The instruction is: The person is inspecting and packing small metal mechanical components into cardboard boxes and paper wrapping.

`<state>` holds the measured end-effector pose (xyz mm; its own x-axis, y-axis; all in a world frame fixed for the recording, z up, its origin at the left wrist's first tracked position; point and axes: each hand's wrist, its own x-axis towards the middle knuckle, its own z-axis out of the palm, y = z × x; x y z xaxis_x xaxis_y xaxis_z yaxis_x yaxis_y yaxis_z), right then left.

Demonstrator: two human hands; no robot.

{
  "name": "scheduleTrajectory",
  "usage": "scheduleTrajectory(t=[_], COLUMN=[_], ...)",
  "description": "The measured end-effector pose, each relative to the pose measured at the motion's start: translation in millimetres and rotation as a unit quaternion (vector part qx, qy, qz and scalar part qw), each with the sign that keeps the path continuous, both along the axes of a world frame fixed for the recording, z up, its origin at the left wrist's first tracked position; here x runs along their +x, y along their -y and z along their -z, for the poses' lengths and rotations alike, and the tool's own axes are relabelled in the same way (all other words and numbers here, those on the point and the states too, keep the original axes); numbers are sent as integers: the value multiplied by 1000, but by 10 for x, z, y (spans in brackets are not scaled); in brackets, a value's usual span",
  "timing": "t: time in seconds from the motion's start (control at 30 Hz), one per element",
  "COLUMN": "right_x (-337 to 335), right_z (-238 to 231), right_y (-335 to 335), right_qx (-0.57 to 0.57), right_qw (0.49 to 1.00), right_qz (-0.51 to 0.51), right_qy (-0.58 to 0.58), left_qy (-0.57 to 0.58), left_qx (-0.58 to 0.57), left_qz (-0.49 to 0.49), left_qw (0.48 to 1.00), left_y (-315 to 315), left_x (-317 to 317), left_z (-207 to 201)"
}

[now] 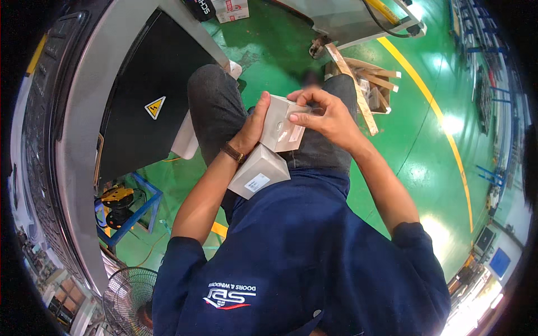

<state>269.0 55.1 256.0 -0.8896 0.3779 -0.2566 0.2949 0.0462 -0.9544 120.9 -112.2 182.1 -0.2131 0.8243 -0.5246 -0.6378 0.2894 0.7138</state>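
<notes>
A small light-grey cardboard box (pixel 276 124) is held up between my hands above my lap, with a label on its side. My left hand (pixel 255 124), a brown watch strap at its wrist, lies along the box's left side and steadies it; its fingers are partly hidden behind. My right hand (pixel 328 116) closes on the box's right upper edge, thumb on the near face and fingers bent over the top. Whether it pinches a flap or film there is too small to tell. A second grey box (pixel 259 172) with a white label rests tilted on my lap, near my left wrist.
A black machine panel (pixel 151 89) with a yellow warning sign stands at left. Below it are a blue metal frame (pixel 134 221) and a fan (pixel 130 297). Ahead to the right, a box of wooden strips (pixel 372 84) sits on the green floor beside a yellow line (pixel 431 101).
</notes>
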Motion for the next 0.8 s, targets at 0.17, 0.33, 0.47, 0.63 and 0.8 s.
scheduleTrajectory(t=[0.17,0.33,0.47,0.63,0.8], right_x=[9,9,34,57,94], right_z=[118,6,1,-12,29], right_y=[18,-84,-83,-111,-108], right_qx=[-102,-142,-168,-152,-49], right_qw=[994,990,986,988,998], right_qz=[24,-9,-2,-17,-23], right_qy=[-9,-9,-2,0,-9], left_qy=[-49,-29,14,6,-72], left_qx=[-42,-41,-45,-36,-27], left_qz=[-14,14,9,24,51], left_qw=[998,999,999,999,996], left_y=[-26,-27,-40,-30,-23], left_x=[36,13,38,26,-1], left_z=[-130,-36,-35,-62,66])
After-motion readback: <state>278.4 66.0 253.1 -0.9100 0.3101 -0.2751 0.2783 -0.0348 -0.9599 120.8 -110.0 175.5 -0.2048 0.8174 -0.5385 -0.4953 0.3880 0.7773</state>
